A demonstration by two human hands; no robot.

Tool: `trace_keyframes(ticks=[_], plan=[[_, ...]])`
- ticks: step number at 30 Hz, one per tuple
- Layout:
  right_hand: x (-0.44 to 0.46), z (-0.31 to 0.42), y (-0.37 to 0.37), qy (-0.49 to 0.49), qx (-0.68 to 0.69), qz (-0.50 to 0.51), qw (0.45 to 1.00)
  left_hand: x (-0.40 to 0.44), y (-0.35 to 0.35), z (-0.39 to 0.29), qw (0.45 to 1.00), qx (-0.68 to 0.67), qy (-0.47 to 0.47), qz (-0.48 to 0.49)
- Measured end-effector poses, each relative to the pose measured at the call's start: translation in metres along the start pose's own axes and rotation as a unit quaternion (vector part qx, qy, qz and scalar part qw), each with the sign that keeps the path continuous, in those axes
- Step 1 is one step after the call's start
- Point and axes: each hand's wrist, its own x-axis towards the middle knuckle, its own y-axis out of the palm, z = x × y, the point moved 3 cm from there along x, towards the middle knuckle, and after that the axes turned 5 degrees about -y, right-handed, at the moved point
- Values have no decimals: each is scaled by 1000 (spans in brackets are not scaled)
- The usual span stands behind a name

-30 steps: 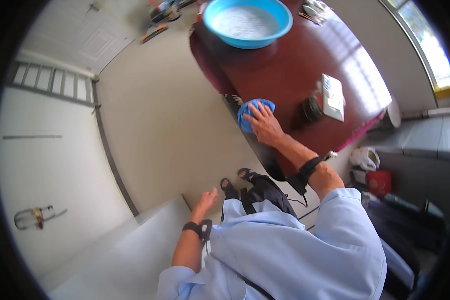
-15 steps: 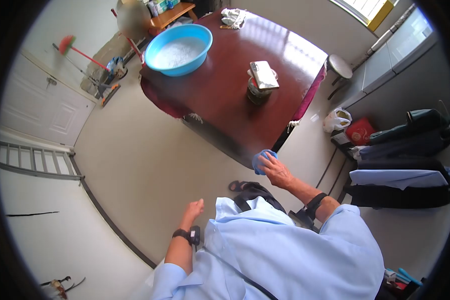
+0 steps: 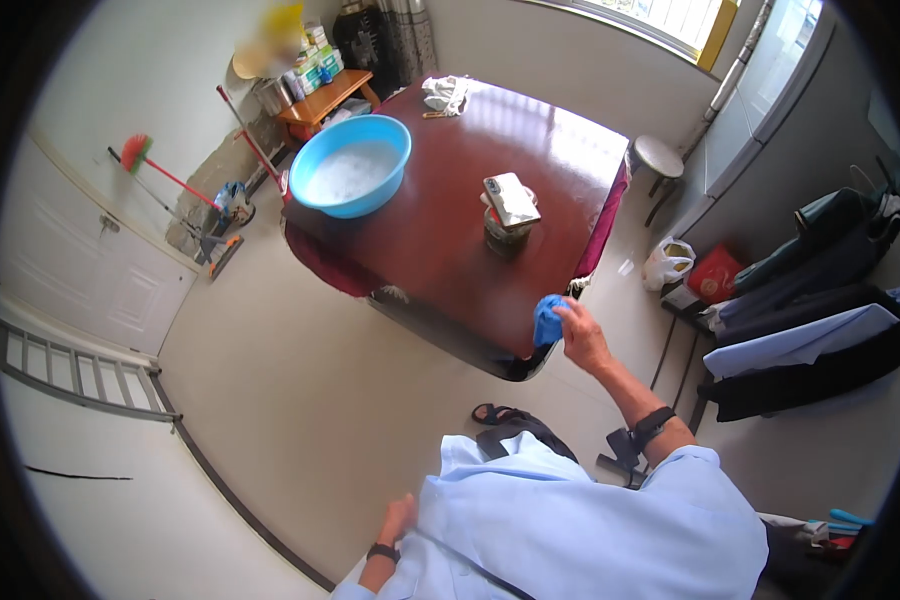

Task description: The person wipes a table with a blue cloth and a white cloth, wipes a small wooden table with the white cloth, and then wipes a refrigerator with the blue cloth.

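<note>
My right hand point(image 3: 584, 338) grips a bunched blue cloth point(image 3: 549, 320) at the near right corner of the dark red table point(image 3: 450, 280). Low beside my shirt is my left hand point(image 3: 398, 518), its fingers curled and too small to make out in detail. A light blue basin point(image 3: 351, 205) with sudsy water stands at the table's left side. Toward the table's right half, a phone point(image 3: 512, 200) lies on top of a dark jar point(image 3: 506, 238). A white cloth point(image 3: 445, 94) rests near the far edge.
A round stool point(image 3: 659, 157) stands right of the table. Clothes point(image 3: 800, 340) hang at the right, near a white plastic bag point(image 3: 668, 262) and a red box point(image 3: 714, 274). A wooden bench point(image 3: 327, 97) holds packages. Brooms lean at the left wall by the door point(image 3: 100, 250).
The view has shifted, showing more of the room. My right hand has moved with the blue cloth along the near table edge to the corner, bunching it. My left hand has dropped toward my body.
</note>
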Motion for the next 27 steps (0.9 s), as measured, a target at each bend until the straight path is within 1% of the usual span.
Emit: trace_keyframes(ticks=[1,3,5,7,8,9,10,12,13,16,17,20,23,27], plan=[[15,-8,-6,-1,-7,-21,1000,1,4,0,994,83,70,-34],[41,-24,-12,2,-28,-43,999,13,28,28,977,153,142,-52],[67,-42,-14,10,-55,-49,997,59,53,68,980,133,149,-21],[90,-54,-9,-6,-104,-49,993,43,36,32,987,88,130,-38],[97,-60,-3,-13,-125,-46,991,32,24,2,990,66,116,-47],[103,-71,10,-34,-153,0,988,21,14,-28,991,55,107,-62],[100,-93,34,-44,-183,92,978,13,7,-58,991,48,101,-76],[93,-123,68,-14,-166,192,967,3,1,-111,989,50,96,-102],[98,-127,67,-11,-152,201,968,0,0,-135,988,56,93,-113],[128,-149,64,-52,-141,202,968,2,2,-190,986,44,83,-139],[135,-156,61,-62,-133,187,971,10,10,-193,986,-9,84,-141],[166,-185,69,-104,-126,182,970,20,31,-199,989,-142,-32,-38],[195,-204,73,-133,-111,187,967,18,56,-195,973,-199,-103,-56],[239,-225,84,-176,-87,232,953,-24,75,-229,953,-271,-59,-122]])
